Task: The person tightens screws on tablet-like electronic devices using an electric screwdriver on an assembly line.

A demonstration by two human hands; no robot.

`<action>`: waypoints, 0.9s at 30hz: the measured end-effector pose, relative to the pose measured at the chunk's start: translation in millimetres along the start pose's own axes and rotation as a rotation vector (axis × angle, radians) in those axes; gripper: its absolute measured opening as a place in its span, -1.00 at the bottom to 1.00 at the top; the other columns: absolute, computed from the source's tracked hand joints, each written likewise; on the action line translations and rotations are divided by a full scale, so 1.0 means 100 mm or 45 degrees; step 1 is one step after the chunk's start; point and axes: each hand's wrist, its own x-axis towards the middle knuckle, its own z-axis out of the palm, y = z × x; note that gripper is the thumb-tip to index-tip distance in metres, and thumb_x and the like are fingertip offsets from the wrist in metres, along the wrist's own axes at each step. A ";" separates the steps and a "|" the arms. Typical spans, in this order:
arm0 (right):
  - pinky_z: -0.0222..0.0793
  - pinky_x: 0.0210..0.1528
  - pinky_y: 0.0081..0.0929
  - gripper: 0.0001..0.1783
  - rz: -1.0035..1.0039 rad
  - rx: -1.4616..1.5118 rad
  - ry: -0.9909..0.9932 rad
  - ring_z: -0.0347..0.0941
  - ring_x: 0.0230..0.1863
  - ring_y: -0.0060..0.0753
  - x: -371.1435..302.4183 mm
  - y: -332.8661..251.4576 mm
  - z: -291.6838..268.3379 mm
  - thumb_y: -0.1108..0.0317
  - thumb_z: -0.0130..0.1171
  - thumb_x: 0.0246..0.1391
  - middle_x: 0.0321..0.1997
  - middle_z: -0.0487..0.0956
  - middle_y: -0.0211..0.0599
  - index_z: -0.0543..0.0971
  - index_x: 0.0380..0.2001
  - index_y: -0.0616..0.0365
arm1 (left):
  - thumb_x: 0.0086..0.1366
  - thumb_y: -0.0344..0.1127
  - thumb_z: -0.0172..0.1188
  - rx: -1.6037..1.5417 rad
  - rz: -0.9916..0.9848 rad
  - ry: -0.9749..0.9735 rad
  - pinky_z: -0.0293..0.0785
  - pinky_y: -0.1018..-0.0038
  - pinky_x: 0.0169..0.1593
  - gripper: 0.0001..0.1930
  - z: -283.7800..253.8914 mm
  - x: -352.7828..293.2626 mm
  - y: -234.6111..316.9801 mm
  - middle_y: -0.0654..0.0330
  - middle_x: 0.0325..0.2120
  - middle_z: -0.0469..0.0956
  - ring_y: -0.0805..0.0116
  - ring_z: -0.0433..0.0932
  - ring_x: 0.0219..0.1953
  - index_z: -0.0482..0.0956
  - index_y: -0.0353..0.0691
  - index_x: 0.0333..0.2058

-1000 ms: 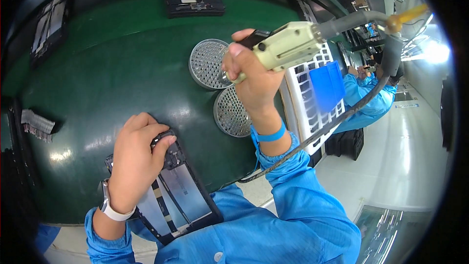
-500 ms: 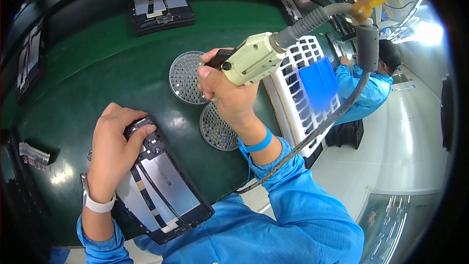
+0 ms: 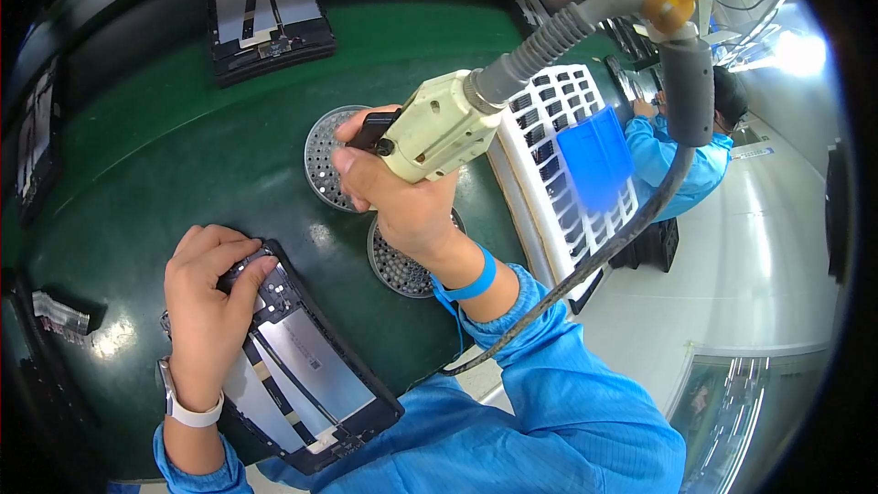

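My left hand [image 3: 203,302] is closed on the top end of an opened tablet [image 3: 334,375], thumb on its inner face. The tablet lies tilted at the near edge of the green bench, its black frame, silver plates and dark ribbon cables showing. My right hand [image 3: 412,215] is wrapped round a pale green electric screwdriver [image 3: 444,128] with a black lever, held up right of the tablet. The tool's tip is hidden behind my fingers. Partly under my right hand sit two round grey trays with many small holes, a farther one [image 3: 321,154] and a nearer one [image 3: 388,265].
A stack of opened tablets [image 3: 274,59] stands at the back, another tablet [image 3: 37,142] at far left. A white gridded tray [image 3: 549,90] with black parts carries a blue bin [image 3: 594,151]. The screwdriver's cable [image 3: 622,238] loops over my right arm. A co-worker [image 3: 681,169] sits at right.
My right hand with the screwdriver has moved a little left and nearer. The view has shifted slightly. My left hand keeps its hold on the tablet.
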 end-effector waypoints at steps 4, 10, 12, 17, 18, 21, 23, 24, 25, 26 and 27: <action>0.24 -0.64 -0.63 -0.77 0.021 0.005 0.005 0.37 -0.63 -0.60 0.00 0.00 -0.02 0.65 0.23 -0.05 -0.49 0.51 -0.33 0.52 -0.27 0.28 | -0.03 -0.51 0.34 0.005 -0.001 -0.005 0.42 0.38 -0.24 -0.81 0.02 0.01 -0.01 0.01 -0.45 0.58 0.13 0.53 -0.34 0.64 -0.46 -0.39; 0.24 -0.64 -0.63 -0.79 -0.012 -0.070 -0.026 0.37 -0.64 -0.58 -0.05 0.02 0.09 0.66 0.22 -0.05 -0.57 0.48 -0.33 0.51 -0.28 0.28 | 0.00 -0.52 0.32 -0.076 0.010 0.008 0.43 0.41 -0.27 -0.84 -0.08 -0.07 -0.10 0.01 -0.46 0.58 0.16 0.54 -0.38 0.63 -0.46 -0.40; 0.28 -0.61 -0.56 -0.82 -0.101 -0.167 0.014 0.34 -0.66 -0.56 -0.08 0.00 0.06 0.62 0.17 -0.01 -0.62 0.45 -0.34 0.51 -0.27 0.30 | 0.02 -0.52 0.31 -0.148 -0.042 -0.038 0.42 0.42 -0.30 -0.86 -0.05 -0.02 -0.15 0.03 -0.48 0.58 0.20 0.54 -0.41 0.62 -0.45 -0.40; 0.28 -0.61 -0.68 -0.77 -0.130 0.131 -0.179 0.35 -0.62 -0.68 -0.18 -0.25 0.39 0.65 0.22 -0.02 -0.45 0.54 -0.38 0.55 -0.24 0.24 | 0.03 -0.51 0.29 -0.228 -0.106 -0.049 0.43 0.40 -0.40 -0.92 -0.10 0.02 -0.17 0.00 -0.55 0.58 0.15 0.54 -0.53 0.66 -0.39 -0.45; 0.29 -0.60 -0.68 -0.77 -0.103 0.125 -0.216 0.37 -0.59 -0.68 -0.22 -0.20 0.51 0.64 0.23 -0.02 -0.44 0.54 -0.38 0.55 -0.23 0.24 | 0.03 -0.52 0.29 -0.218 -0.132 -0.062 0.44 0.39 -0.40 -0.92 -0.11 0.02 -0.17 0.00 -0.56 0.57 0.16 0.54 -0.54 0.67 -0.38 -0.46; 0.32 -0.59 -0.69 -0.78 0.002 0.146 -0.246 0.41 -0.54 -0.69 -0.29 -0.01 0.74 0.64 0.25 -0.02 -0.39 0.56 -0.39 0.55 -0.26 0.25 | 0.04 -0.51 0.28 -0.236 -0.130 -0.048 0.44 0.36 -0.41 -0.92 -0.11 -0.01 -0.25 -0.03 -0.59 0.57 0.14 0.54 -0.57 0.68 -0.38 -0.46; 0.30 -0.60 -0.69 -0.81 -0.070 0.073 -0.253 0.40 -0.58 -0.69 -0.26 0.09 0.76 0.63 0.25 -0.02 -0.41 0.56 -0.39 0.55 -0.28 0.27 | 0.03 -0.49 0.29 -0.238 -0.078 -0.022 0.45 0.34 -0.41 -0.92 -0.11 -0.03 -0.27 -0.05 -0.59 0.57 0.12 0.55 -0.56 0.68 -0.38 -0.47; 0.30 -0.60 -0.69 -0.81 -0.067 0.071 -0.265 0.40 -0.58 -0.69 -0.26 0.10 0.76 0.63 0.25 -0.02 -0.41 0.56 -0.39 0.55 -0.28 0.27 | 0.03 -0.49 0.29 -0.240 -0.082 -0.011 0.45 0.34 -0.41 -0.92 -0.12 -0.03 -0.26 -0.05 -0.59 0.57 0.12 0.55 -0.56 0.68 -0.38 -0.47; 0.30 -0.60 -0.69 -0.81 -0.035 0.081 -0.265 0.40 -0.58 -0.69 -0.26 0.10 0.76 0.63 0.24 -0.02 -0.43 0.55 -0.38 0.55 -0.28 0.28 | 0.03 -0.48 0.29 -0.234 -0.107 -0.018 0.45 0.34 -0.41 -0.91 -0.12 -0.03 -0.25 -0.05 -0.60 0.57 0.11 0.55 -0.56 0.68 -0.38 -0.47; 0.30 -0.61 -0.70 -0.81 -0.003 0.090 -0.259 0.40 -0.59 -0.69 -0.26 0.10 0.76 0.63 0.24 -0.02 -0.44 0.55 -0.38 0.55 -0.28 0.28 | 0.03 -0.48 0.29 -0.228 -0.128 -0.030 0.45 0.34 -0.41 -0.91 -0.13 -0.03 -0.24 -0.06 -0.61 0.57 0.10 0.55 -0.56 0.68 -0.38 -0.47; 0.30 -0.61 -0.70 -0.81 -0.002 0.087 -0.265 0.40 -0.59 -0.69 -0.26 0.09 0.75 0.63 0.24 -0.02 -0.44 0.55 -0.38 0.55 -0.28 0.28 | 0.03 -0.48 0.29 -0.231 -0.130 -0.025 0.45 0.34 -0.41 -0.91 -0.12 -0.04 -0.24 -0.06 -0.61 0.57 0.10 0.55 -0.56 0.68 -0.38 -0.47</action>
